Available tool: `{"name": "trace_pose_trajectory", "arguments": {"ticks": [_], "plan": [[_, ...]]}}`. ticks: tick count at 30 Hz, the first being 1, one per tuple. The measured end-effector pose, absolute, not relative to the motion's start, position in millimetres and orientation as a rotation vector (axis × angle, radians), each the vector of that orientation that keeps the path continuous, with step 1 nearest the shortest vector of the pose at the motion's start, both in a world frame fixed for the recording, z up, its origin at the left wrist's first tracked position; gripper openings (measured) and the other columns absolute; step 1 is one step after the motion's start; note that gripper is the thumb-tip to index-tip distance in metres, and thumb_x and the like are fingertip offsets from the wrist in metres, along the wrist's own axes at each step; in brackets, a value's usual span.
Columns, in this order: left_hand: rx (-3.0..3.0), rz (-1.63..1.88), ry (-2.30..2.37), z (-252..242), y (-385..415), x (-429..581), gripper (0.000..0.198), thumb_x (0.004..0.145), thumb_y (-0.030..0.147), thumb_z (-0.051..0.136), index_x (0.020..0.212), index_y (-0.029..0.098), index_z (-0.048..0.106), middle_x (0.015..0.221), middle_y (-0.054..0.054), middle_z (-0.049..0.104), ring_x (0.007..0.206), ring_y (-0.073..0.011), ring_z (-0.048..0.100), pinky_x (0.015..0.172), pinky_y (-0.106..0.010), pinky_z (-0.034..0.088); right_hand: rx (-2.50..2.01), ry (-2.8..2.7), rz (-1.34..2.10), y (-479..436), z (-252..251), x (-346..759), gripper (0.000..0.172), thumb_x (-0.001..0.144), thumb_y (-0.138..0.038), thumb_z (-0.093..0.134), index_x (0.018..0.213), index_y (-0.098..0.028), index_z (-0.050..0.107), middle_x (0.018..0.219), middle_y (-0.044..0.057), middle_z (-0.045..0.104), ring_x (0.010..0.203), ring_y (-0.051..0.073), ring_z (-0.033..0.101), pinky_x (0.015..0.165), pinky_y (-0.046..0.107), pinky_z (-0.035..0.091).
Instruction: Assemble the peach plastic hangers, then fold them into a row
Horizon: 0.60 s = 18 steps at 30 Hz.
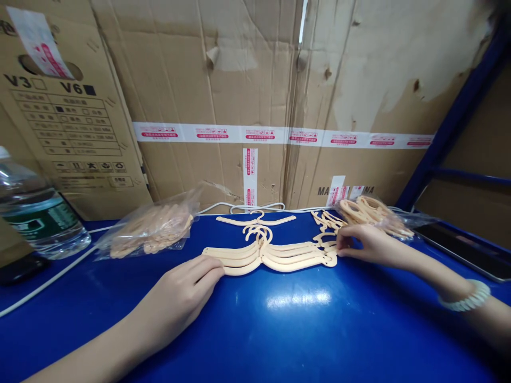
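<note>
On the blue table (279,340), a row of pale peach hangers (275,265) lies at the centre of the frame, their arms side by side and their hooks gathered and overlapping above the middle. The left hand (191,284) comes in from the lower left, back upward, its fingers close together and bent over the left ends of the row; the thumb is hidden, so whether it grips them cannot be told. At centre right, the right hand (371,243), with a pale beaded bracelet (467,297) at the wrist, pinches thumb and fingertips nearly together on a small curved piece (332,246) just beside the row's right ends. A single hanger (255,221) lies just above the row, apart from the hands, and some loose peach pieces (328,219) lie above the right fingertips. A clear bag of peach parts (159,226) sits left of centre, another bag (373,215) behind the right hand. A bottle (35,218) stands at the left edge, a dark flat device (463,250) lies at the right edge, and taped cardboard (219,69) fills the upper frame.
</note>
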<state>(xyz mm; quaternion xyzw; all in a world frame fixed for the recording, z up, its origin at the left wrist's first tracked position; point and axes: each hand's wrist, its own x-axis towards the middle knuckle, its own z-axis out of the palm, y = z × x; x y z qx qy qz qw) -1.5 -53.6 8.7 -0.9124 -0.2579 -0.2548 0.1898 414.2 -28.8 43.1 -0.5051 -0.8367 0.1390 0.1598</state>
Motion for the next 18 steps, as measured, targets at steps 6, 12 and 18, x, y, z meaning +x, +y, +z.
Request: {"name": "trace_pose_trajectory", "arguments": {"ticks": [6, 12, 18], "plan": [[-2.51, -0.693, -0.698, 10, -53, 0, 0.027, 0.095, 0.009, 0.04, 0.101, 0.013, 0.065, 0.099, -0.01, 0.071, 0.088, -0.023, 0.067, 0.075, -0.036, 0.056, -1.453, -2.397, 0.387, -30, 47, 415, 0.02, 0.082, -0.038, 0.063, 0.077, -0.019, 0.066, 0.077, 0.006, 0.068, 0.071, 0.023, 0.062, 0.064, 0.033, 0.046], [-2.506, -0.701, -0.709, 9, -54, 0, 0.025, 0.096, 0.01, 0.04, 0.099, 0.014, 0.065, 0.099, -0.009, 0.071, 0.088, -0.023, 0.067, 0.076, -0.035, 0.055, -1.5, -2.433, 0.462, -36, 55, 414, 0.02, 0.083, -0.039, 0.062, 0.079, -0.02, 0.067, 0.075, 0.005, 0.067, 0.069, 0.021, 0.061, 0.063, 0.031, 0.045], [-2.494, -0.766, -0.738, 8, -56, 1, 0.026, 0.096, 0.012, 0.041, 0.095, 0.017, 0.067, 0.098, -0.007, 0.071, 0.086, -0.0205, 0.067, 0.074, -0.032, 0.054, -1.449, -2.365, 0.403, -37, 48, 407, 0.028, 0.086, -0.046, 0.06, 0.079, -0.02, 0.067, 0.071, 0.004, 0.066, 0.063, 0.02, 0.057, 0.056, 0.03, 0.041]]}}
